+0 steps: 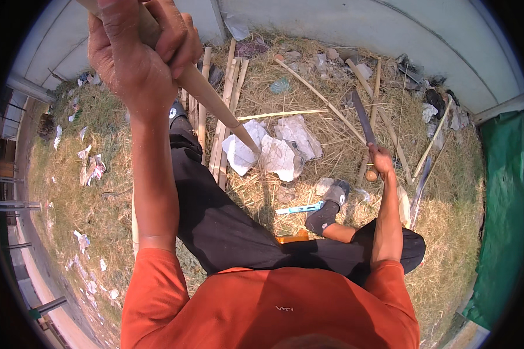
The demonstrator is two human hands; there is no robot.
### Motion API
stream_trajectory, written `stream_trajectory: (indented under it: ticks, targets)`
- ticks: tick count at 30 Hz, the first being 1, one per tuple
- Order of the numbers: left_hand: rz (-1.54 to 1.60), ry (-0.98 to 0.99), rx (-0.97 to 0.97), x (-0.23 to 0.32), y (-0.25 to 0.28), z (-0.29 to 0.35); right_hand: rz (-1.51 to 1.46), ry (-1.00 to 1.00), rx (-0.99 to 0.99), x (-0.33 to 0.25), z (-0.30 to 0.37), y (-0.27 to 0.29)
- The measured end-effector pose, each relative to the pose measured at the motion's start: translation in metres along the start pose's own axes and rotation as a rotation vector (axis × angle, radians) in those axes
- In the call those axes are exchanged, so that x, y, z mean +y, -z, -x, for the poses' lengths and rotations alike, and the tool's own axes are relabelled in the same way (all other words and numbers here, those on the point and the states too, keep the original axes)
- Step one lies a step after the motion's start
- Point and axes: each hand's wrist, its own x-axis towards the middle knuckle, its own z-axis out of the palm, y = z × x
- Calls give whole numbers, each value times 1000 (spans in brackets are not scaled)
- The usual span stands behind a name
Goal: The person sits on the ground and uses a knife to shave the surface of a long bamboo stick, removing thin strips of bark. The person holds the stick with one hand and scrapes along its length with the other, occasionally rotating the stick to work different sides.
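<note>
My left hand (pixel 137 61), raised at the upper left, is wrapped round a bamboo pole (pixel 212 103). The pole slants down toward the middle, and its lower end overlaps pale broken stones (pixel 278 158); I cannot tell whether it touches them. Off to the right, my right hand (pixel 381 159) grips a machete (pixel 363 115) by its handle. The dark blade points away from me, and the rounded handle end shows below the fist. Blade and pole are well apart.
Split bamboo strips (pixel 221 142) lie left of the stones, with more bamboo pieces (pixel 323 99) beyond. A light-blue tool (pixel 300 208) rests near my right foot (pixel 321 221). Another long blade (pixel 421 186) lies at the right. A pale wall (pixel 343 20) and green sheeting (pixel 503 215) border the dry grass.
</note>
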Motion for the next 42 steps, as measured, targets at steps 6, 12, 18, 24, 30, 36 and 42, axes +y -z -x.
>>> stream_trajectory:
  ticks: [6, 12, 18, 24, 30, 36, 42]
  targets:
    - [-69, -38, 8, 15, -2, 14, -252, 577, 235, -106, 157, 2]
    - [-19, 13, -75, 23, -13, 26, -822, 551, -40, -204, 325, -32]
    - [-30, -33, -40, 35, -29, 47, -224, 571, -31, -200, 359, -134]
    - [-72, -75, -23, 43, -28, 53, -345, 713, 147, -216, 371, -87]
    - [-102, -106, 20, 40, -32, 46, -451, 871, 465, -209, 361, -133]
    - [-148, -80, 48, 42, -21, 65, -103, 620, 80, -180, 317, -157]
    - [-106, -78, 62, 36, -4, 38, -940, -9, -870, -155, 282, -131]
